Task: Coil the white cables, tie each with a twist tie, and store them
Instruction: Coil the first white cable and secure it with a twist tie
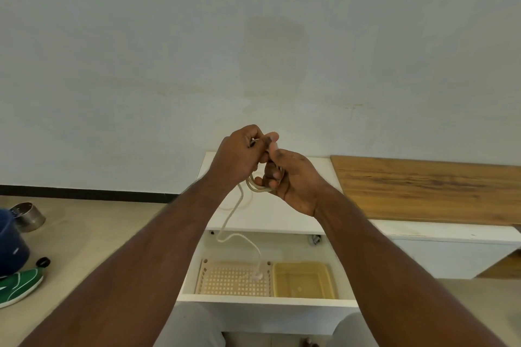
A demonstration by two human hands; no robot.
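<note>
Both hands are raised in front of me above a white cabinet. My left hand (238, 156) grips the top of a partly coiled white cable (255, 188), fingers curled round it. My right hand (287, 175) holds the lower loops of the same coil, thumb up against the left hand. The cable's loose end (235, 236) hangs down into the open drawer (267, 303), its plug end near a perforated beige basket (234, 280). A second thin white cable (228, 209) lies on the cabinet top (270, 217). I cannot make out a twist tie.
A yellow plastic tray (303, 280) sits right of the basket in the drawer. A wooden board (428, 189) lies on the cabinet to the right. On the floor at left are a metal bowl (26, 215), a dark blue bucket (10, 248) and a green shoe (19, 284).
</note>
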